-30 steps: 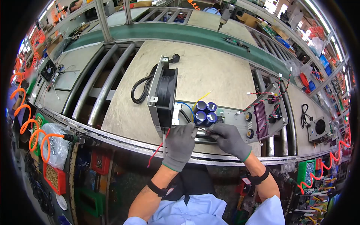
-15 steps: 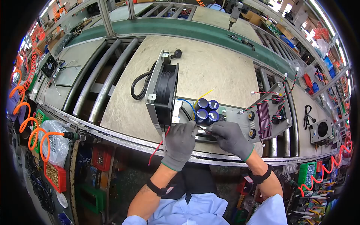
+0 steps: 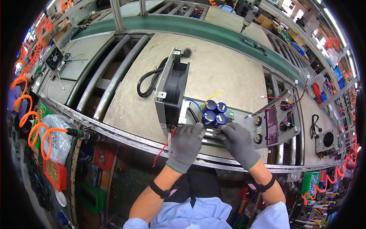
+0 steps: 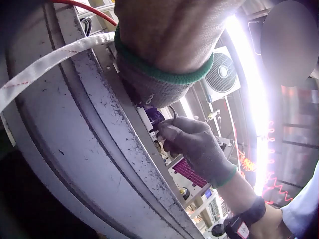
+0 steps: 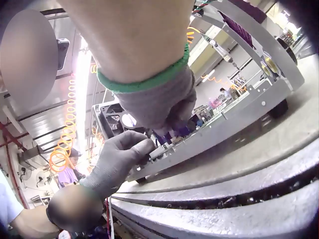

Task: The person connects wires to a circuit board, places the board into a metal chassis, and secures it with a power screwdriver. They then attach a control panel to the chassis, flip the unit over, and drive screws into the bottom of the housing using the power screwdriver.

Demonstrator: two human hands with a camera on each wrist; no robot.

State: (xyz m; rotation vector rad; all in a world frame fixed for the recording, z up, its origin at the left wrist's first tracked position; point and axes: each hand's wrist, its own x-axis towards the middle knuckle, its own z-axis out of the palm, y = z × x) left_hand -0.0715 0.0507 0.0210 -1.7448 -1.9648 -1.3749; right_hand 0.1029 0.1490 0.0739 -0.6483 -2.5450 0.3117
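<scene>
Two grey-gloved hands meet at the near edge of a metal chassis [image 3: 248, 129]. A thin dark wire [image 3: 214, 129] runs between their fingertips. The left hand [image 3: 185, 147] pinches one end of it, beside the black fan [image 3: 176, 86]. Thumb and fingers of the right hand [image 3: 241, 145] pinch the other end, just in front of blue capacitors [image 3: 215, 114]. In the left wrist view the wire [image 4: 173, 112] rises from the right hand's fingertips. The right wrist view shows the left hand [image 5: 117, 159] with curled fingers; its fingertips partly hide the wire. A red wire [image 3: 164, 148] hangs by the left hand.
The chassis lies on a pale board [image 3: 225, 68] over metal rollers [image 3: 124, 72]. Behind the fan is a coiled black cord [image 3: 145, 86]. A power driver [image 3: 249, 17] hangs above the green belt [image 3: 213, 34]. Red parts bins [image 3: 55, 173] stand at left.
The head view has shifted slightly, so the board and chassis appear farther right. Both hands keep their pinch on the wire at the chassis's near edge.
</scene>
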